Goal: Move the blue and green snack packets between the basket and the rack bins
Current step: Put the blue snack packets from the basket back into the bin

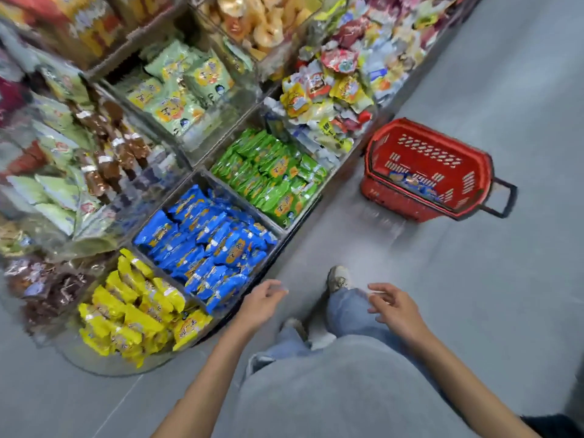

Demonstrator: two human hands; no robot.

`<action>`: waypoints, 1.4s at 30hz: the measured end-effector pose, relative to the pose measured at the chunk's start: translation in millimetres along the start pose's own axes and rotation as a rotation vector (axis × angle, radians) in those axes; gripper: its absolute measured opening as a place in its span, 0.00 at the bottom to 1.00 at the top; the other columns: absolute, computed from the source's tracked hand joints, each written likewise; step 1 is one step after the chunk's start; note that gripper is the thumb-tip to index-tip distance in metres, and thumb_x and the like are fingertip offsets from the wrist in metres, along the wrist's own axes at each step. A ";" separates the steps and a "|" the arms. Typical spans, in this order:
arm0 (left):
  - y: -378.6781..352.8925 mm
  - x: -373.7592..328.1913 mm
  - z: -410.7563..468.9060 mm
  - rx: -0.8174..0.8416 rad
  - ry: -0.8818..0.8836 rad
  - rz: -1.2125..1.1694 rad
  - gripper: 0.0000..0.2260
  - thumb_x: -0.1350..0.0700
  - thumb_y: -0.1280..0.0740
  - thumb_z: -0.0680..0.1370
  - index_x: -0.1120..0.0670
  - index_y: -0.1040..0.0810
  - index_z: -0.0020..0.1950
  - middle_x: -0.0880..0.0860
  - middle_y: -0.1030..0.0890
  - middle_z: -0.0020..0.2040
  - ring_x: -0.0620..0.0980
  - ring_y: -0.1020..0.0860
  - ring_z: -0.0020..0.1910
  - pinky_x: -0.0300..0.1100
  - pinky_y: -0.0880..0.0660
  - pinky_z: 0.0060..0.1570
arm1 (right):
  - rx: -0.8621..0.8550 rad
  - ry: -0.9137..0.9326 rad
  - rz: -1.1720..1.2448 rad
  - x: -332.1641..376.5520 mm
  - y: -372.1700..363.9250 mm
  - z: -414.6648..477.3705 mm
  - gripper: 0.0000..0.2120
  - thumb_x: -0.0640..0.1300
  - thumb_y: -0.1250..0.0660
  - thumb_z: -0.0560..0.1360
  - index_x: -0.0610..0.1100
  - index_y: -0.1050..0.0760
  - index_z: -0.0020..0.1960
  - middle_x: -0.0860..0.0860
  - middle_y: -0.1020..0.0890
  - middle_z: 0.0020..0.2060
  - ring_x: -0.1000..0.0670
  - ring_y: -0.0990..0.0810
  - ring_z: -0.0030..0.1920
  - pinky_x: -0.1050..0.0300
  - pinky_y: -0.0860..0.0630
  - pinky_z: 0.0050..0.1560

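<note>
Blue snack packets [205, 245] fill a clear rack bin at the lower middle. Beside it to the upper right, green snack packets [271, 175] fill the neighbouring bin. A red plastic basket [426, 172] stands on the floor to the right of the rack, with a few blue packets [414, 184] lying in its bottom. My left hand [262, 305] hovers just below the blue bin's front corner, fingers relaxed and holding nothing. My right hand [395, 308] hangs over my knee, fingers spread loosely and empty. The view is blurred by motion.
Yellow packets [136, 314] fill the bin at the lower left. Pale green packets [180, 86], brown sweets and mixed wrapped snacks [335, 96] fill the bins above. Grey floor [474, 295] stretches to the right. My legs and shoes [338, 279] stand by the rack.
</note>
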State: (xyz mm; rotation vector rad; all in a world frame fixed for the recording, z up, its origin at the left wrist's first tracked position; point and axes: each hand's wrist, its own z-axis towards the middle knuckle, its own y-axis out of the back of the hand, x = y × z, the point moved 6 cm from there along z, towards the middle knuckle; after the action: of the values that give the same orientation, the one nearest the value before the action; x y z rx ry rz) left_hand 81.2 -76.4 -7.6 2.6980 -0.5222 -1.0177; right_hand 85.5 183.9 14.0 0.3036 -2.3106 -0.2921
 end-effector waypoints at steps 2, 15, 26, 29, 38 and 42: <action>-22.4 -35.3 17.8 0.061 -0.038 0.054 0.13 0.56 0.35 0.78 0.58 0.25 0.62 0.57 0.21 0.58 0.55 0.23 0.57 0.45 0.29 0.59 | -0.094 -0.058 0.088 -19.2 29.2 0.0 0.08 0.34 0.38 0.77 0.41 0.26 0.54 0.44 0.21 0.42 0.48 0.21 0.38 0.62 0.26 0.37; -146.5 -227.8 128.1 0.219 -0.192 0.191 0.08 0.58 0.35 0.78 0.54 0.25 0.57 0.57 0.22 0.55 0.53 0.24 0.55 0.53 0.28 0.61 | -0.259 -0.130 0.266 11.2 183.6 118.7 0.07 0.37 0.37 0.76 0.42 0.26 0.54 0.46 0.20 0.43 0.50 0.22 0.36 0.61 0.28 0.36; -149.1 -304.3 221.0 0.125 -0.048 0.160 0.10 0.58 0.36 0.78 0.57 0.24 0.59 0.54 0.21 0.51 0.50 0.22 0.44 0.33 0.25 0.40 | -0.242 -0.152 0.277 95.6 246.6 245.0 0.08 0.40 0.36 0.76 0.45 0.25 0.54 0.44 0.18 0.47 0.49 0.19 0.39 0.53 0.24 0.47; -161.3 -348.4 263.7 0.149 -0.043 0.193 0.11 0.56 0.36 0.78 0.56 0.25 0.59 0.51 0.21 0.48 0.52 0.21 0.46 0.45 0.25 0.52 | -0.267 -0.204 0.311 107.4 262.5 285.4 0.07 0.41 0.36 0.75 0.47 0.25 0.53 0.45 0.18 0.47 0.51 0.19 0.38 0.52 0.24 0.48; -221.3 -433.4 410.0 -0.019 -0.204 0.349 0.06 0.55 0.35 0.77 0.49 0.26 0.54 0.41 0.23 0.43 0.37 0.25 0.40 0.28 0.32 0.39 | -0.326 -0.314 0.293 86.5 291.2 437.7 0.10 0.41 0.35 0.75 0.42 0.24 0.56 0.46 0.19 0.45 0.48 0.21 0.40 0.54 0.25 0.47; -266.6 -409.9 492.7 -0.109 -0.274 0.395 0.11 0.62 0.34 0.76 0.57 0.26 0.58 0.56 0.23 0.56 0.52 0.24 0.54 0.36 0.33 0.51 | -0.354 -0.327 0.234 30.7 286.4 537.4 0.08 0.42 0.35 0.75 0.43 0.24 0.53 0.48 0.20 0.43 0.50 0.22 0.44 0.57 0.29 0.48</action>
State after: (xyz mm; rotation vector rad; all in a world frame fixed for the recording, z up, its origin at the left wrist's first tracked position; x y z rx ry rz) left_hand -468.1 295.6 -212.1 2.2446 -0.9712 -1.2561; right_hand -363.1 507.6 -242.3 -0.2056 -2.5230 -0.6607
